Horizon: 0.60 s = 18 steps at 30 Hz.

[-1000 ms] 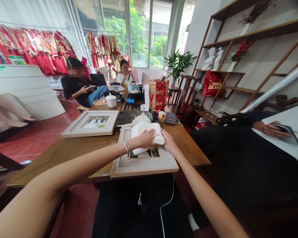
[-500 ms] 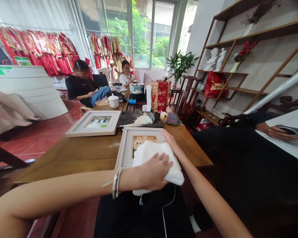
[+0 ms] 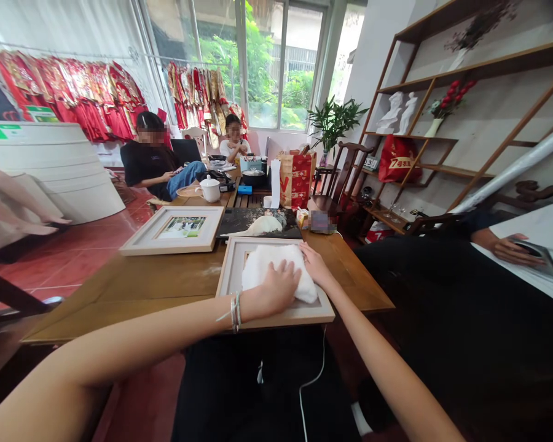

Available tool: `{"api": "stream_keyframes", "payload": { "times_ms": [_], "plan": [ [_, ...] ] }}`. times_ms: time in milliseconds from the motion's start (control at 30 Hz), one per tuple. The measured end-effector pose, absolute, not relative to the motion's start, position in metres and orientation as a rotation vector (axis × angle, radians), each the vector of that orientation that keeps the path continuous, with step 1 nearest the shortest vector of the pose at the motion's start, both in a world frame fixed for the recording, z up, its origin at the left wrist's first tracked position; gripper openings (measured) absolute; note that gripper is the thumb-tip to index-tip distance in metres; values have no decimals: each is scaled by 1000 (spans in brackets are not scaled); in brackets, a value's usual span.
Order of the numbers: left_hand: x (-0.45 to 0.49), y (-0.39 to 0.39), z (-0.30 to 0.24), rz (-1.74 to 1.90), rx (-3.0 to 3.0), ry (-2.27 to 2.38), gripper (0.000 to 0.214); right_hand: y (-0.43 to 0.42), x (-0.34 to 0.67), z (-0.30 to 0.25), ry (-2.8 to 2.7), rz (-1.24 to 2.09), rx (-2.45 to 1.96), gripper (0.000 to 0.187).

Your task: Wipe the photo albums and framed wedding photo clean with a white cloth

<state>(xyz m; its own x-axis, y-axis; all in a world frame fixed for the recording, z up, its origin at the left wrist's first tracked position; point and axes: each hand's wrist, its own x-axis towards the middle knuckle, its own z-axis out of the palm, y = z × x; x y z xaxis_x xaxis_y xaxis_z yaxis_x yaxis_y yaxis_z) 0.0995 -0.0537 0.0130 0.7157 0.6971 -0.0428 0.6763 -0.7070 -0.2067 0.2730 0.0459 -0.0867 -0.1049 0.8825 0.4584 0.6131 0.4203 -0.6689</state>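
Observation:
A picture frame [image 3: 227, 265] with a pale wooden border lies on the table in front of me. Its picture is mostly hidden under a folded, fluffy white cloth [image 3: 262, 261]. My left hand [image 3: 276, 288], bracelets at the wrist, presses down on the cloth and grips it with slightly curved fingers. At the frame's right border, my right hand [image 3: 316, 264] is closed on the edge, its fingertips near the upper right corner. A second picture frame [image 3: 175, 228], showing a photo with greenery, lies to the left, apart from both hands.
Beyond the frames, a dark tray [image 3: 230, 222] bears a pale object. A white lidded cup [image 3: 209, 189] and a red paper bag [image 3: 299, 181] stand farther back on the wooden table [image 3: 156, 282]. One person [image 3: 150, 159] sits at the left; another's hand [image 3: 516, 250] holds a phone at right.
My left hand and the white cloth have moved up and away from me across the frame, uncovering its near border. My right hand keeps its place on the right edge.

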Motion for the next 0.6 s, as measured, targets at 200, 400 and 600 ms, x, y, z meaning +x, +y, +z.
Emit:
{"api": "stream_keyframes", "payload": {
  "times_ms": [200, 400, 600],
  "plan": [
    [98, -5, 9, 145, -2632, -1173, 55, 37, 266, -74, -1857, 384, -1236, 54],
    [103, 32, 2, 27, -2617, -1106, 48, 33, 264, -76, -1801, 382, -1240, 66],
    [96, 37, 4, 35, -2768, -962, 50, 35, 265, -77, -1789, 333, -1250, 55]
  ]
}}
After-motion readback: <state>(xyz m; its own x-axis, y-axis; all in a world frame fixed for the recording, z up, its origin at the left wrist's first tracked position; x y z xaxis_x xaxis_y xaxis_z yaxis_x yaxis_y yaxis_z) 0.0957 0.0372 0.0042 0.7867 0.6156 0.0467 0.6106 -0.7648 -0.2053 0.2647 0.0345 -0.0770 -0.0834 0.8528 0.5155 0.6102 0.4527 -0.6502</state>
